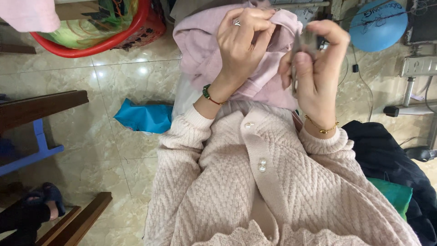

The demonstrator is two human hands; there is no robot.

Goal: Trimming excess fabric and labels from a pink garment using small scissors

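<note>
My left hand pinches a fold of a pale pink garment that I hold up in front of my chest; a ring sits on one finger and a green bead bracelet on the wrist. My right hand is closed around a small metal tool, likely thread snips, pressed against the garment's edge; a gold chain bracelet circles that wrist. I wear a cream knitted cardigan with pearl buttons.
A red basket of cloth stands on the tiled floor at top left. A blue bag lies on the floor. A blue balloon is at top right, dark clothing at right, wooden furniture at left.
</note>
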